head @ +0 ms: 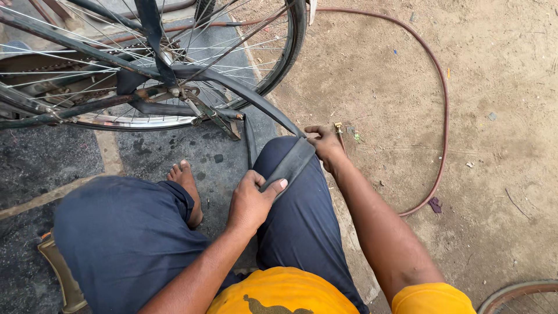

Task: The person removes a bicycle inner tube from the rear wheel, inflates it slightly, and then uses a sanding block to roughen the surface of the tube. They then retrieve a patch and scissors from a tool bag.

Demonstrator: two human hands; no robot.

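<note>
Head camera: a person in dark blue trousers and a yellow shirt sits on the ground, stretching a black inner tube (pixel 289 164) across the right knee. The left hand (pixel 251 200) is closed around the flattened tube, thumb pressed on top and fingers curled beneath. The right hand (pixel 325 144), just beyond the knee, pinches the tube's far end between closed fingers. From the right hand the tube runs up and away in a curve to the rear wheel (pixel 174 64) of a bicycle that lies beyond both hands. A brass valve stem (pixel 338 127) sticks up just beside the right hand. Between the left hand and the wheel, a bare foot (pixel 187 189) rests on dark stone paving (pixel 40 157). To the right of the right hand, a reddish hose (pixel 443 110) loops over sandy ground. Near the right elbow, the rim of another wheel (pixel 520 293) edges into view.
</note>
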